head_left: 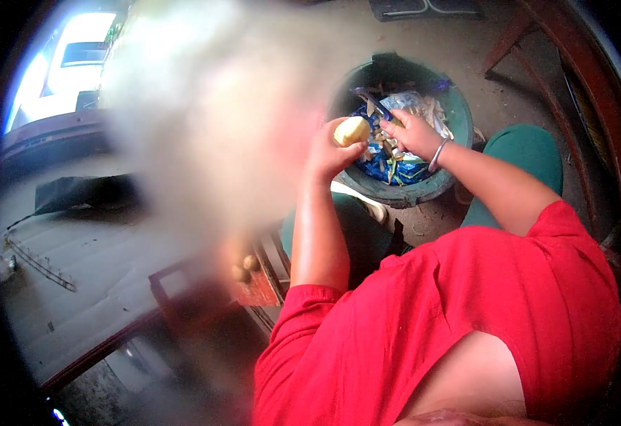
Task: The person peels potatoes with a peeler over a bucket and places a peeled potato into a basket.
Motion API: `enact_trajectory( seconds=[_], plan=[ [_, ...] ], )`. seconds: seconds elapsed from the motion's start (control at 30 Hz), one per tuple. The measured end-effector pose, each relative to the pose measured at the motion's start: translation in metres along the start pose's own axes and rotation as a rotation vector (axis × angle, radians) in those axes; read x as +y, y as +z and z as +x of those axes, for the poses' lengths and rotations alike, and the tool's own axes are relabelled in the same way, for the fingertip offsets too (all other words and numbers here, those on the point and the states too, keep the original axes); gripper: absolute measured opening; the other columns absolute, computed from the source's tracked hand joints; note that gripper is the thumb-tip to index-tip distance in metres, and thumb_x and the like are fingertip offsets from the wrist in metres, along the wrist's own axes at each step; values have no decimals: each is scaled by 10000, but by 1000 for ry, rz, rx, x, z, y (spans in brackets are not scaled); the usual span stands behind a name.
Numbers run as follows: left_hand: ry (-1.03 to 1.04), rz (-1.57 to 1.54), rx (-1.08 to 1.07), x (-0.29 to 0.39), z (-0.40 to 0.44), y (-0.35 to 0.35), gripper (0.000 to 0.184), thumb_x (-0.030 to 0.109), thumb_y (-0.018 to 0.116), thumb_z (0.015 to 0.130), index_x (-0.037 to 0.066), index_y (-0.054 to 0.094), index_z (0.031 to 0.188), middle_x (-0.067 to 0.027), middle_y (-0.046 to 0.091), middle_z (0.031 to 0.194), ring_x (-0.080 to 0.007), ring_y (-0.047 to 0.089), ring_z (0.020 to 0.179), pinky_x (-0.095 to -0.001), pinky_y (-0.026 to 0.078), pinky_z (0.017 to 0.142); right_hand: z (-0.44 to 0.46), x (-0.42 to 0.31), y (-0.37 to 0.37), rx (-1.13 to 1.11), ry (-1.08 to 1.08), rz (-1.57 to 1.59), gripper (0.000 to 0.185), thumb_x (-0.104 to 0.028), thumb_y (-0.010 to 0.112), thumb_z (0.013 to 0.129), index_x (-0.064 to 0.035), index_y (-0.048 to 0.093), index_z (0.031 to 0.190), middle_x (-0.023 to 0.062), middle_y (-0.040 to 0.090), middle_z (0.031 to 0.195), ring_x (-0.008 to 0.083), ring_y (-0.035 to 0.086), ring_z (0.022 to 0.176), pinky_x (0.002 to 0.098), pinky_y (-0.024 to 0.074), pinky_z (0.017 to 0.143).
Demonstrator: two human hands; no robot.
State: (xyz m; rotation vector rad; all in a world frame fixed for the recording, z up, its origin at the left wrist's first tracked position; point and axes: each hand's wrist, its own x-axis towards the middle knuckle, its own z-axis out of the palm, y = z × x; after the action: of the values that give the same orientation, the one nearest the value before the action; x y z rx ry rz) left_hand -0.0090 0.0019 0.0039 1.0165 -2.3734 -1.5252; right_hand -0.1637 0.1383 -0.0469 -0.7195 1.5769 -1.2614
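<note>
Steady the pale potato (pixel 353 130), grasped in the left grip (pixel 333 150) at nine o'clock on the bucket (pixel 459 117), and stroke the blue peeler-like tool (pixel 373 102), held in the right grip (pixel 417 135), shallowly and clear of the left.

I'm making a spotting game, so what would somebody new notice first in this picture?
Probably the bright red shirt, filling the lower right. Next, perhaps, the pale potato in the left hand, by the round tub of scraps at upper middle. A milky blur clouds the upper left-centre.
</note>
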Motion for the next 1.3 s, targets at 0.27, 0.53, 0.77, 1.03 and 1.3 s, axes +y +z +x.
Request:
enact_trajectory(
  seconds=[0.27, 0.53, 0.77, 1.03, 1.3],
  plan=[
    [-37, -1, -119, -8, 5, 8, 599, 47, 773, 682, -10, 486, 1204, -110, 616, 1068, -167, 614, 934, -294, 514, 827, 4, 3, 4, -172, 10, 102, 648, -389, 601, 884, 12, 369, 1337, 47, 585, 789, 68, 509, 495, 225, 392, 421],
    [-4, -175, -112, 10, 2, 9, 564, 121, 789, 719, -15, 498, 1183, -96, 622, 1040, -160, 613, 936, -290, 515, 816, -4, -4, 7, -212, 110, 354, 368, -359, 581, 895, -34, 505, 1052, 51, 616, 822, 85, 524, 511, 228, 421, 458],
    [3, -151, -95, -6, 7, 12, 519, 160, 803, 701, 5, 534, 1117, -85, 636, 958, -144, 608, 852, -293, 519, 743, -4, 1, 13, -298, 210, 521, 369, -360, 547, 919, -33, 500, 1082, 47, 601, 811, 101, 524, 509, 230, 436, 469],
    [-29, -84, -50, -13, 8, 4, 482, 109, 763, 664, 1, 548, 1081, -86, 632, 920, -148, 607, 817, -292, 515, 711, -9, -8, 8, -223, -109, 31, 305, -331, 540, 923, -54, 536, 1051, 61, 598, 736, 145, 575, 603, 269, 451, 535],
    [-62, -132, -67, 4, 1, 5, 484, 53, 740, 608, 20, 562, 1057, -40, 615, 883, -140, 591, 804, -296, 506, 730, -15, -12, 5, -136, -547, -476, 232, -185, 559, 877, -56, 531, 1068, 173, 598, 893, 355, 594, 842, 394, 459, 743]
  ],
)
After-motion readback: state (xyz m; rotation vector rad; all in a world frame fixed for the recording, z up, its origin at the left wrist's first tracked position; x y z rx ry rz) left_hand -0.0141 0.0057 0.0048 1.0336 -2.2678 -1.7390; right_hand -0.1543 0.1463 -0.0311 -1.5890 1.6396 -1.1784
